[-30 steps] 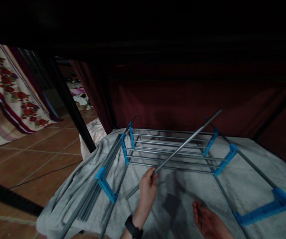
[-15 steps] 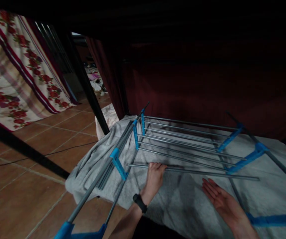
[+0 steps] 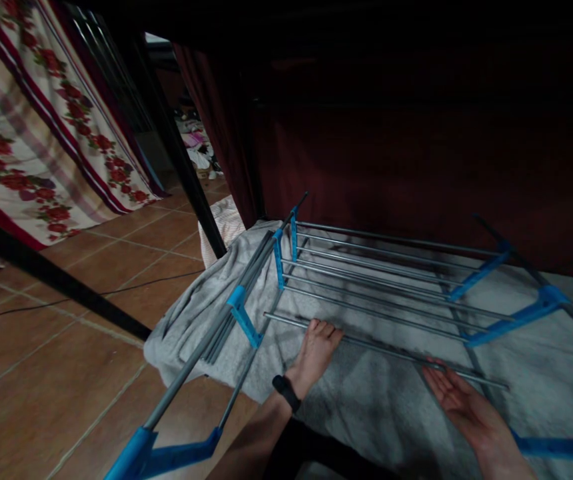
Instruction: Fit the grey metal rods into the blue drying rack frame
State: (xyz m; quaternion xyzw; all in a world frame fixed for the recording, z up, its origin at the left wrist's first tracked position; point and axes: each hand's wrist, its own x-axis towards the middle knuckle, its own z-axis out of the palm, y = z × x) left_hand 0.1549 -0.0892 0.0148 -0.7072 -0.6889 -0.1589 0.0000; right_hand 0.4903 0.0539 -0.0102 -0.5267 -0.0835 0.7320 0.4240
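A loose grey metal rod (image 3: 386, 351) lies crosswise over a grey towel (image 3: 366, 393), just in front of a drying rack (image 3: 376, 273) with blue plastic brackets and several parallel grey bars. My left hand (image 3: 316, 350), a black band on its wrist, is wrapped over the rod near its left end. My right hand (image 3: 459, 400) is palm up with fingers stretched out, its fingertips under the rod near the right end.
A bundle of grey rods (image 3: 226, 313) with blue connectors runs along the towel's left edge toward me. Terracotta floor tiles (image 3: 66, 347) lie to the left, crossed by black frame bars (image 3: 176, 153). A flowered cloth (image 3: 41, 147) hangs far left; dark red fabric (image 3: 416, 160) hangs behind the rack.
The rod went from slanting up in my left hand to lying flat across the towel. My right hand rose and reached under its right end. My view shifted right and nearer.
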